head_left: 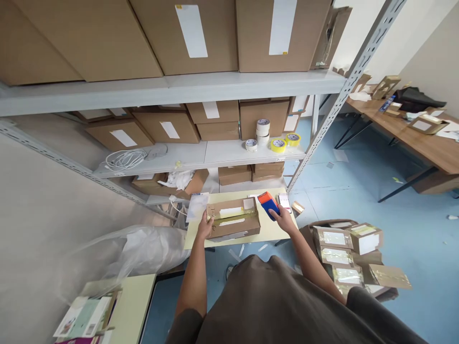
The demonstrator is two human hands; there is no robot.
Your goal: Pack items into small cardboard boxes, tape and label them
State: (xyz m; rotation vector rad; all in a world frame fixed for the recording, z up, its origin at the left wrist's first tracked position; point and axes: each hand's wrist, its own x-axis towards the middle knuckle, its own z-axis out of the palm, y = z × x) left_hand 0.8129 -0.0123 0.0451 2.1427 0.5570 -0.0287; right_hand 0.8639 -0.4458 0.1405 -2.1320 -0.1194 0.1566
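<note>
While the left hand (205, 227) pinches the box (234, 227) by one end, the right hand (284, 220) grips an orange-and-blue gadget (268, 205) — best keep the box steady on the table (271, 233).

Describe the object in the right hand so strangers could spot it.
In front of the metal shelving is a yellow table. Near its right end, the right hand holds the object, orange and blue, unlike the brown box alongside.

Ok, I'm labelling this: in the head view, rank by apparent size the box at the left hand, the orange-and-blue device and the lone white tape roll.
1. Cardboard box
2. Orange-and-blue device
3. Lone white tape roll
</note>
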